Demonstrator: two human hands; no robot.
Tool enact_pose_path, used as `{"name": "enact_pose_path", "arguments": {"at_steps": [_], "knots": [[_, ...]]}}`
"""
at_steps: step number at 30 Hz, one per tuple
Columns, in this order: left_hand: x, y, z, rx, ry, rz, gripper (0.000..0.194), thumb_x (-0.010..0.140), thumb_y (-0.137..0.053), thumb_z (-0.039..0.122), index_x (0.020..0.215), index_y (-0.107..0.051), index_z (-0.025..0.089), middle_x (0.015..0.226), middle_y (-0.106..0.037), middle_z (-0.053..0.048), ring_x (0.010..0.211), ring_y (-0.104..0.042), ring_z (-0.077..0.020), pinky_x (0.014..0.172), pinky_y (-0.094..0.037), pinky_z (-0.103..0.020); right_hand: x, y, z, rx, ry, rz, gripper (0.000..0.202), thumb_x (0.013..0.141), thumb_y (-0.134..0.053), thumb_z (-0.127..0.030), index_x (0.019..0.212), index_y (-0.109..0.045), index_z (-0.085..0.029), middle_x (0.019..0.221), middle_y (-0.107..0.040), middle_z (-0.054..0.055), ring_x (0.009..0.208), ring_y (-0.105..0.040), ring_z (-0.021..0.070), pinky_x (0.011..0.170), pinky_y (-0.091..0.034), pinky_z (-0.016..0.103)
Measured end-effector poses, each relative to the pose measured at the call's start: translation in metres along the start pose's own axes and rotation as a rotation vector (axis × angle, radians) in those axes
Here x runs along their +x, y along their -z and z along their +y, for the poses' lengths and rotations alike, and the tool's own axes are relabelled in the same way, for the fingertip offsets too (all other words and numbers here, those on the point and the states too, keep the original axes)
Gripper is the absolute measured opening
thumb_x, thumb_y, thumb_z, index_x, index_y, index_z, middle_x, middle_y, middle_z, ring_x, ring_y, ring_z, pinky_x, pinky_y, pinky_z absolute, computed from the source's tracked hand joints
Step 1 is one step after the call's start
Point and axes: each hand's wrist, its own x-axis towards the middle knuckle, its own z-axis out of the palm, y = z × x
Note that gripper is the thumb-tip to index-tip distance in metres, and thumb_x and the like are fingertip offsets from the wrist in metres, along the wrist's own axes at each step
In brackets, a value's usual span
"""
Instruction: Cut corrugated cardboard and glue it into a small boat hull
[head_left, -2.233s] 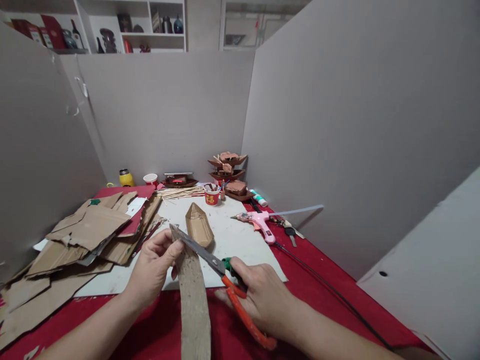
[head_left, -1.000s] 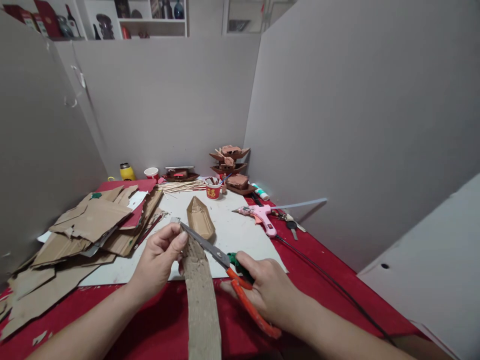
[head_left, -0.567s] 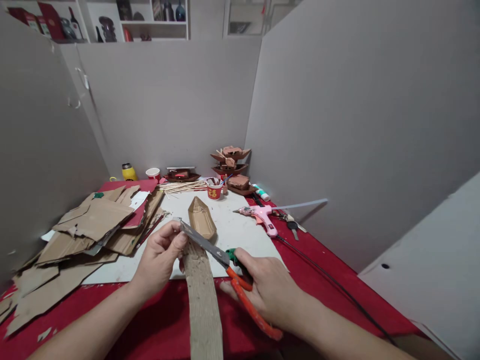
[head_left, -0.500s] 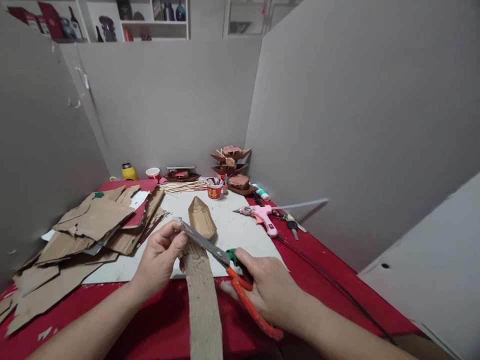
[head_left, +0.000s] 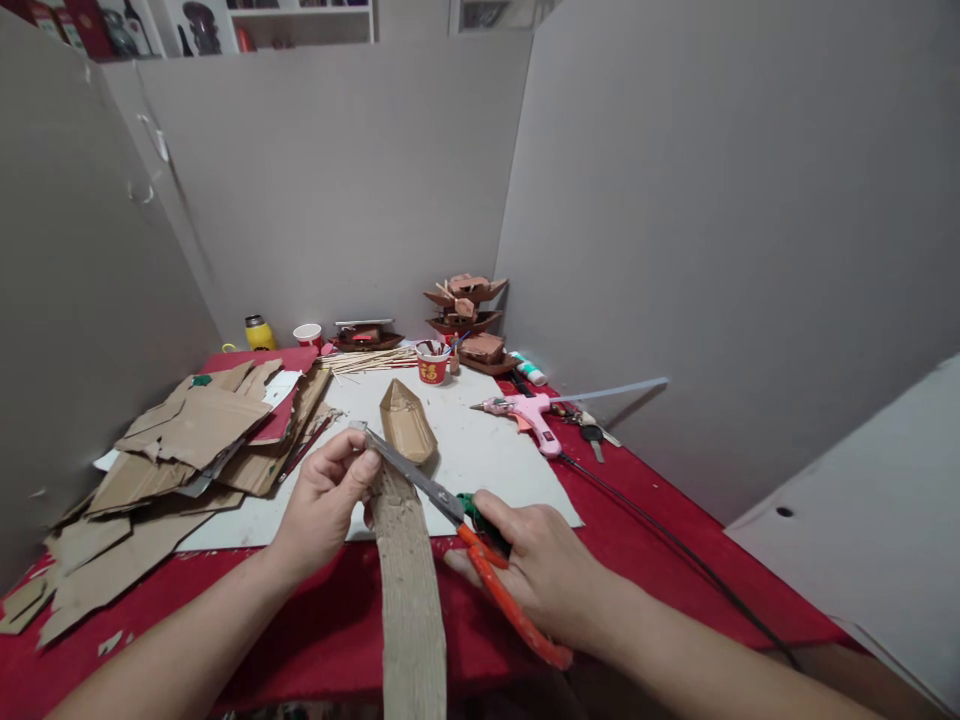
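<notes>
A long cardboard strip [head_left: 411, 600] hangs from my left hand [head_left: 330, 495], whose thumb and fingers pinch its upper end. My right hand [head_left: 536, 565] is wrapped round the handles of the scissors [head_left: 424, 485], one handle orange and the other green. The blades lie across the top of the strip, with their tips beside my left fingertips. Just beyond the blades, a small boat-shaped cardboard piece [head_left: 407, 425] rests on the white board [head_left: 495, 450].
Torn cardboard [head_left: 202, 425] is piled at the left. A pink glue gun [head_left: 536, 415] with a black cable lies at the right. Thin sticks [head_left: 367, 360], a red cup [head_left: 433, 365] and brown model boats [head_left: 465, 320] stand at the back. Grey panels enclose the table.
The view has tilted slightly, so the table items appear a little higher and further right. The scissor handles look somewhat closer together. Both hands keep their holds.
</notes>
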Motion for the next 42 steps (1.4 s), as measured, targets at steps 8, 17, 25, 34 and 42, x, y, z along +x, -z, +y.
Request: {"name": "enact_pose_path", "arguments": {"at_steps": [8, 17, 25, 34, 42], "knots": [[0.002, -0.001, 0.001, -0.002, 0.031, 0.01, 0.02, 0.084, -0.064, 0.037, 0.078, -0.056, 0.019, 0.061, -0.045, 0.006, 0.051, -0.04, -0.007, 0.047, -0.039, -0.015, -0.002, -0.004, 0.003, 0.161, -0.054, 0.005, 0.032, 0.084, -0.057, -0.044, 0.07, -0.035, -0.025, 0.05, -0.037, -0.008, 0.044, -0.03, 0.012, 0.048, -0.024, 0.025], [0.0, 0.0, 0.003, 0.058, 0.071, -0.083, 0.029, 0.084, -0.063, 0.041, 0.07, -0.054, 0.016, 0.06, -0.041, 0.006, 0.054, -0.033, -0.0076, 0.051, -0.03, -0.018, 0.011, 0.013, -0.013, 0.736, -0.203, 0.101, 0.035, 0.082, -0.059, -0.047, 0.068, -0.039, -0.022, 0.058, -0.036, -0.008, 0.05, -0.035, 0.0097, 0.047, -0.032, 0.022], [-0.005, -0.014, -0.007, 0.082, 0.11, -0.128, 0.034, 0.08, -0.065, 0.045, 0.066, -0.058, 0.014, 0.057, -0.048, 0.004, 0.053, -0.037, -0.008, 0.052, -0.03, -0.019, 0.026, -0.003, -0.037, 1.076, -0.221, -0.007, 0.026, 0.078, -0.065, -0.037, 0.079, -0.044, -0.021, 0.054, -0.048, -0.009, 0.041, -0.046, 0.0082, 0.041, -0.04, 0.019], [-0.003, -0.01, -0.021, 0.114, 0.146, -0.17, 0.036, 0.074, -0.067, 0.053, 0.083, -0.065, 0.018, 0.068, -0.064, -0.002, 0.052, -0.054, -0.0136, 0.051, -0.042, -0.025, 0.057, 0.017, -0.025, 0.974, -0.272, 0.489, 0.024, 0.079, -0.065, -0.037, 0.081, -0.047, -0.02, 0.052, -0.057, -0.005, 0.046, -0.058, 0.0147, 0.045, -0.047, 0.023], [-0.015, -0.019, -0.011, 0.159, 0.1, 0.068, 0.041, 0.085, -0.053, 0.053, 0.078, -0.069, 0.016, 0.069, -0.068, -0.005, 0.055, -0.059, -0.0153, 0.063, -0.05, -0.029, 0.059, -0.001, -0.037, 0.902, -0.145, 0.664, 0.022, 0.079, -0.066, -0.032, 0.08, -0.047, -0.023, 0.061, -0.056, -0.006, 0.051, -0.058, 0.0135, 0.051, -0.05, 0.025]]}}
